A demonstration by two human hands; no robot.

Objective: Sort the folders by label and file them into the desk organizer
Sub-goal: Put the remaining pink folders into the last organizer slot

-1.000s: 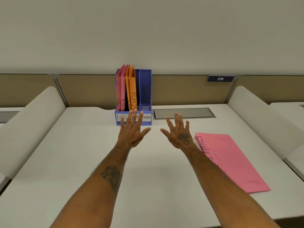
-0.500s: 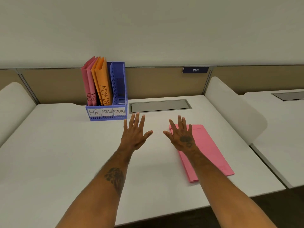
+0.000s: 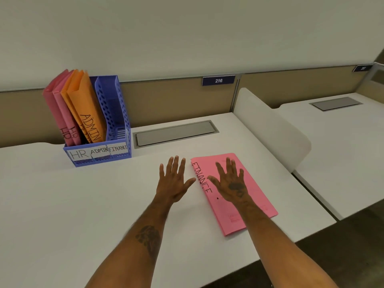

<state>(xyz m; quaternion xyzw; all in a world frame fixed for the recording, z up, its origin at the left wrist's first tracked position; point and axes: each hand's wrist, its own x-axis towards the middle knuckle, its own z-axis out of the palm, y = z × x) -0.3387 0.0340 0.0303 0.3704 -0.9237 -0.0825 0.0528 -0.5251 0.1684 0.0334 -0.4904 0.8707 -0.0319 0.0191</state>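
A pink folder marked FINANCE (image 3: 256, 194) lies flat on the white desk (image 3: 72, 204). My right hand (image 3: 231, 181) hovers over its middle, fingers spread, holding nothing. Just left of the folder's edge, my left hand (image 3: 174, 181) is spread open above the bare desk. The blue desk organizer (image 3: 119, 121) stands at the back left with labels HR, ADMIN and FINANCE. Two pink HR folders (image 3: 60, 113) and orange ADMIN folders (image 3: 87, 109) stand upright in it. Its right FINANCE slot holds nothing.
A grey cable flap (image 3: 174, 133) is set into the desk behind the folder. A white divider (image 3: 268, 125) separates this desk from the neighbouring desk (image 3: 342, 146) on the right. A brown partition with a sign reading 216 (image 3: 218, 80) runs along the back.
The view has swung right, so the organizer now sits at the left. My right hand has moved over the pink FINANCE folder; my left hand has come beside its left edge.
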